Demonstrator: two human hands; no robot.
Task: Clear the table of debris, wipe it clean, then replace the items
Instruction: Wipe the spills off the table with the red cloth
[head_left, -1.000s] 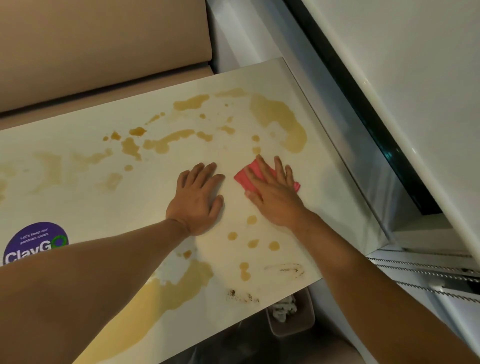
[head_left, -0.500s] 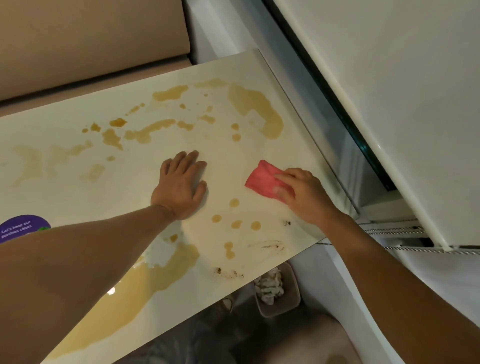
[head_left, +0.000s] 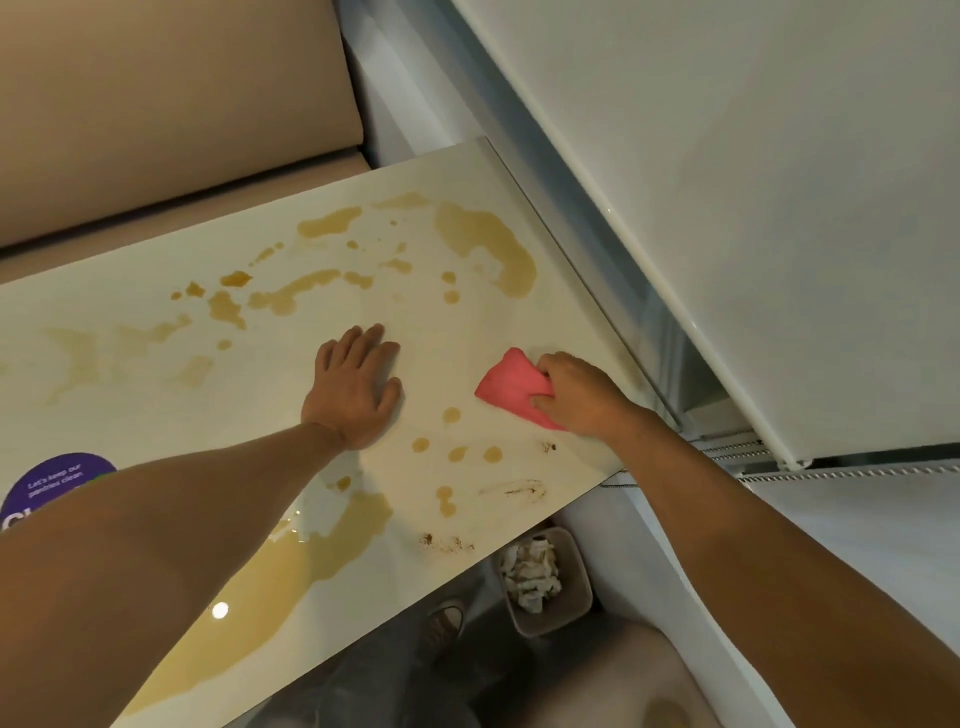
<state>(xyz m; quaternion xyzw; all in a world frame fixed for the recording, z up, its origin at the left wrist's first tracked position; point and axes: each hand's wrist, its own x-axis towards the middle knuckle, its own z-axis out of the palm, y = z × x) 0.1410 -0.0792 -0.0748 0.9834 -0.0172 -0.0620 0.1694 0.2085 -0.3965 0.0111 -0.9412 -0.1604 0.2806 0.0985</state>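
Hands on a stained table (head_left: 156, 322): left hand (head_left: 356, 387) lies flat, fingers straight; just beside it, right hand (head_left: 582, 395) grips a pink cloth (head_left: 506, 387).

I am in a shared office pantry: the purple sticker (head_left: 54, 486) at the frame's left edge reads "Let's keep our pantries clean", and a beige booth seat (head_left: 156, 130) fills the upper left.

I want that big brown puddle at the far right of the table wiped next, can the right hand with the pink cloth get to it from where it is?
Probably yes. The right hand grips the pink cloth, and only bare table lies between it and the puddle.
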